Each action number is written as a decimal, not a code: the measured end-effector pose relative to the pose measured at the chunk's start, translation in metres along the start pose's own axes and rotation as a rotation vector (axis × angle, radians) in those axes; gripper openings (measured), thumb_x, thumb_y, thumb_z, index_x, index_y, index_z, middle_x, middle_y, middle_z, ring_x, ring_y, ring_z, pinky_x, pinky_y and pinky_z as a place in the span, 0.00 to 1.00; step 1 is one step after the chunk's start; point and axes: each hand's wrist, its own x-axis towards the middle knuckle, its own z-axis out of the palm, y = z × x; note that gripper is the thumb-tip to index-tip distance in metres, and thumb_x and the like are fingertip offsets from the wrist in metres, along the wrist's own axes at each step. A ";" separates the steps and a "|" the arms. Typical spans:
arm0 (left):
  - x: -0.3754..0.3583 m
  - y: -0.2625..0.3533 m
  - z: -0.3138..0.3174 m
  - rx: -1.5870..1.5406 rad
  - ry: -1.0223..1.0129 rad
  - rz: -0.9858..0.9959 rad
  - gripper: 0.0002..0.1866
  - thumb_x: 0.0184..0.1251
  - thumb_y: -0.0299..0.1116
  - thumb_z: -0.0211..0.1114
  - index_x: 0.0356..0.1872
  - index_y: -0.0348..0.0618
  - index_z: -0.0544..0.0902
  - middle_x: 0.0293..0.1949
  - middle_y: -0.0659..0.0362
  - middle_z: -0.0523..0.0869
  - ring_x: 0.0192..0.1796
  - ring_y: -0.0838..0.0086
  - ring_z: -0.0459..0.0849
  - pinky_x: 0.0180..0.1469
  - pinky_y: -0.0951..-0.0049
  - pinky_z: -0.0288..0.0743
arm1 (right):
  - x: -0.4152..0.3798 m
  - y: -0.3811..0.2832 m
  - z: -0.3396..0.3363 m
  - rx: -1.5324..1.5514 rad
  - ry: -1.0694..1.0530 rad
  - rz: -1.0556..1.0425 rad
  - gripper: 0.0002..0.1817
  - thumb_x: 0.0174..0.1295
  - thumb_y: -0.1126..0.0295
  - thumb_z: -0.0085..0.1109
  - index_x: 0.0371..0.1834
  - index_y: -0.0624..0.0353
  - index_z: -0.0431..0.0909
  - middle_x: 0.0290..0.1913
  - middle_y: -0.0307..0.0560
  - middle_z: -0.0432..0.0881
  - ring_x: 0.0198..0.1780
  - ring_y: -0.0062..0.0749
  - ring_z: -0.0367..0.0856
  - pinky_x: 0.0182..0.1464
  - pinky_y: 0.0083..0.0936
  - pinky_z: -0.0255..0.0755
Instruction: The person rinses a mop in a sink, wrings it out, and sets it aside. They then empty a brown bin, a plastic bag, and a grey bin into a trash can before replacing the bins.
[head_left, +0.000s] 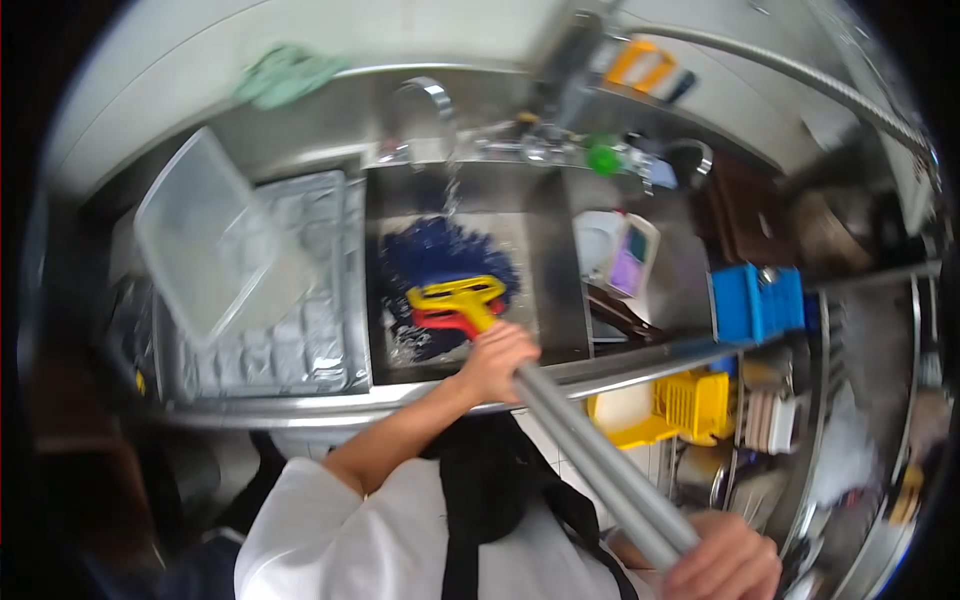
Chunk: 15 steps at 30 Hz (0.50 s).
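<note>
My left hand is wrapped round the mop handle near its yellow and red head frame. Further back along the same grey handle, at the lower right, my right hand grips the pole. The yellow frame sits over blue mop strands in the middle sink basin. Water runs from the curved tap onto the strands. Some foam shows at the basin's lower left.
A clear plastic tub leans on a grey tray at left. The right basin holds a white container with sponges. Beyond it stands a blue basket; yellow baskets sit below. A green cloth lies on the back ledge.
</note>
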 end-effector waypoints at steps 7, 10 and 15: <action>0.029 -0.070 -0.024 -0.055 -0.566 -0.229 0.20 0.32 0.33 0.72 0.31 0.39 0.76 0.30 0.50 0.80 0.35 0.48 0.80 0.38 0.55 0.74 | 0.005 0.038 0.033 -0.829 1.307 0.782 0.08 0.55 0.69 0.65 0.24 0.52 0.75 0.19 0.39 0.70 0.27 0.27 0.73 0.36 0.24 0.73; 0.025 -0.022 -0.034 -0.132 -0.404 -0.060 0.21 0.31 0.34 0.72 0.31 0.41 0.74 0.30 0.50 0.76 0.34 0.50 0.76 0.35 0.57 0.70 | -0.002 0.039 0.013 -0.643 0.961 0.745 0.09 0.59 0.66 0.62 0.24 0.52 0.73 0.18 0.39 0.71 0.24 0.29 0.76 0.30 0.26 0.71; -0.030 -0.151 -0.012 0.021 -0.472 -0.263 0.18 0.37 0.31 0.70 0.31 0.41 0.73 0.31 0.48 0.76 0.34 0.48 0.76 0.35 0.55 0.70 | -0.016 0.080 -0.012 -0.622 0.677 0.679 0.04 0.63 0.70 0.57 0.30 0.52 0.75 0.25 0.43 0.79 0.22 0.34 0.82 0.23 0.31 0.72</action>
